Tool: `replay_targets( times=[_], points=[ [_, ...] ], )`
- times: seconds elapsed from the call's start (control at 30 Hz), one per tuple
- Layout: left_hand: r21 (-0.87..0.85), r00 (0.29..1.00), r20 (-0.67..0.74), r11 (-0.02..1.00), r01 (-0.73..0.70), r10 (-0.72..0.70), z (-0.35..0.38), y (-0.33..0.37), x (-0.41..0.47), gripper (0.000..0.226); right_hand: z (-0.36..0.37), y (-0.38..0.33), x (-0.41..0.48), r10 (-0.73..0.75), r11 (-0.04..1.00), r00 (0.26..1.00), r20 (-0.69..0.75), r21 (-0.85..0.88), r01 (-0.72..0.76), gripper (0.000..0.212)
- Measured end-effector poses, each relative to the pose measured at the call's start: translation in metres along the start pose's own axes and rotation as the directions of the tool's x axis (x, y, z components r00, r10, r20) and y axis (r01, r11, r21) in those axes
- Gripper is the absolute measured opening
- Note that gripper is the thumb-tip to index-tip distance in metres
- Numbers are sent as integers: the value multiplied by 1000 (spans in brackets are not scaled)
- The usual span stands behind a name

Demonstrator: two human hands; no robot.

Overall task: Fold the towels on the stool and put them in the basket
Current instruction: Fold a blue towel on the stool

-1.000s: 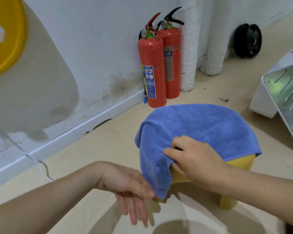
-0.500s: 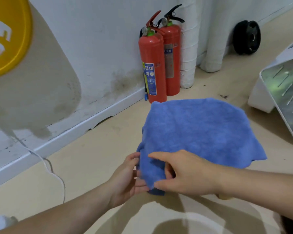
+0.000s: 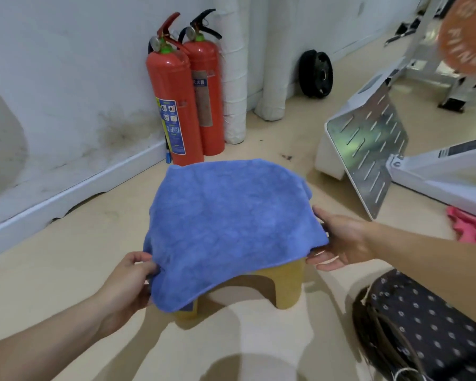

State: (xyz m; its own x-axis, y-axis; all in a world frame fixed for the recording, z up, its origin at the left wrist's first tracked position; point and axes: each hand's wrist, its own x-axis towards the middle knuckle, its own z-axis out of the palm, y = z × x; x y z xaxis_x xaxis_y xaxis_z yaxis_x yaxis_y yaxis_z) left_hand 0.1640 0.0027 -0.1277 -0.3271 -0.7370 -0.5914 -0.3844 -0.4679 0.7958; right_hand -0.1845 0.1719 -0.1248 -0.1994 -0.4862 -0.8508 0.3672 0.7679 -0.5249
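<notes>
looking down on a blue towel [image 3: 231, 224], spread flat across the top of a yellow stool [image 3: 289, 287] and drooping over its near and left sides. only the stool's near legs showing below the cloth, standing on the pale floor [image 3: 66, 270].

pinching the towel's near-left corner with the left grip [image 3: 127, 284], fingers curled round the hem. holding the right grip [image 3: 341, 240] against the towel's right corner, thumb above the edge, fairly straight fingers reaching under it; cannot tell whether clamped on the cloth or merely touching.

behind the stool, against the white wall: two red fire extinguishers [image 3: 176, 111] side by side, just right of them white wrapped pipes [image 3: 235, 78], farther right a black weight plate [image 3: 316, 74] leaning upright. to the right, a white machine base with a slotted metal plate [image 3: 368, 149], and beside it a pink cloth [image 3: 470, 226] on the floor. at bottom right, near the right forearm, a dark dotted bag [image 3: 423, 325] with brown straps.
</notes>
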Motion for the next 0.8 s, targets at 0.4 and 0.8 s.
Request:
replay_targets(
  times=[0.4,0.8],
  points=[
    [537,854,-225,791,-293,469,-8,58,20,21,17,-59,-7,-566,821,448,-692,-428,377,25],
    [587,611,477,289,-756,631,74,102,-19,15,136,-72,-37,-882,338,471,11,-683,648,50]
  ],
)
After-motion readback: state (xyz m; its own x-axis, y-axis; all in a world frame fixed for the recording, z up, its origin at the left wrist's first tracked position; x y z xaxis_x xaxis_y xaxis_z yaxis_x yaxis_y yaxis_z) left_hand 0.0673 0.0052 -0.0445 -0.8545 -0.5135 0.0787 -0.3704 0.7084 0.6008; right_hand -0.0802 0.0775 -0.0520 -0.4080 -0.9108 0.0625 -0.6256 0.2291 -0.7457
